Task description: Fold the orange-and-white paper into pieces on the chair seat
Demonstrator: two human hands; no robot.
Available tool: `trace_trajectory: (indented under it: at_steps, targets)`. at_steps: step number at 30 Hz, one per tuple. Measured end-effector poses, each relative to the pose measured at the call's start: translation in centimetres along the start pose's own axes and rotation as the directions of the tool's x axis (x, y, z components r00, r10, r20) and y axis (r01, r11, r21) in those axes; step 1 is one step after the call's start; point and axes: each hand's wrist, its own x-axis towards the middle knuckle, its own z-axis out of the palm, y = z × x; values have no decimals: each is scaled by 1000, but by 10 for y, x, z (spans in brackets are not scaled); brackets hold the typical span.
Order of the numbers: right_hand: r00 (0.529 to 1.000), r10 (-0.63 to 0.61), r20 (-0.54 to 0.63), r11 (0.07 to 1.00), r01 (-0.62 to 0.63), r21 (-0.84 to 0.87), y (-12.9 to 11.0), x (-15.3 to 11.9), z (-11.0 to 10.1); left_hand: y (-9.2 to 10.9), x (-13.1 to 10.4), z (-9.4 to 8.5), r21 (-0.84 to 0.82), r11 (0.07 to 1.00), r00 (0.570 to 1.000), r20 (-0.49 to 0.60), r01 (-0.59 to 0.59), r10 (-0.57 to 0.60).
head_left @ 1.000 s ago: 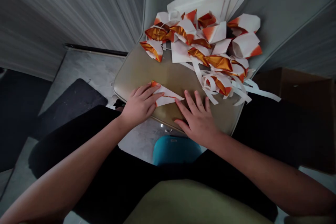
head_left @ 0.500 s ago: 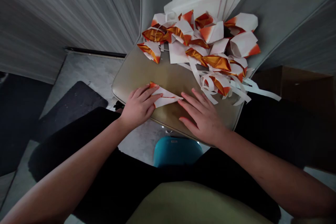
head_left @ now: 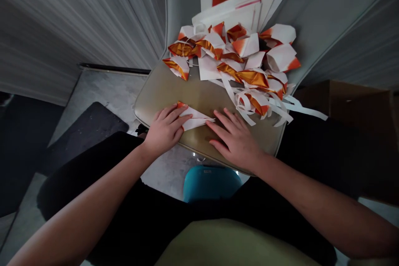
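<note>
I see the paper [head_left: 198, 121] on the seat [head_left: 156, 97]. Left hand [head_left: 164, 128]: fingers slightly spread over its wide end. Right hand [head_left: 237, 138]: fingers spread, index at the point. Probably light, crisp, tearable; I'd pin the wide end.

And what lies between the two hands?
The folded paper, on the seat: its wide end is under fingers of the left hand, its narrow tip at fingers of the right hand. The head view shows it.
</note>
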Motion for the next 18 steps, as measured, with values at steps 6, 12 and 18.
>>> trace_trajectory:
  at_steps: [6, 12, 18]
  targets:
    - [999, 39, 3, 999, -39, -26, -3, 2, 6, 2, 0, 0, -7, 1000, 1000, 5, 31, -31]
    - [998, 51, -25, 998, -52, -26, 0, -3, 4, 1, 0, 0, -7, 1000, 1000, 13, 22, -22]
    - [997, 23, -80, 1000, -24, -16, 0, -2, -1, 0, 0, 1, 11, 1000, 1000, -4, 6, -5]
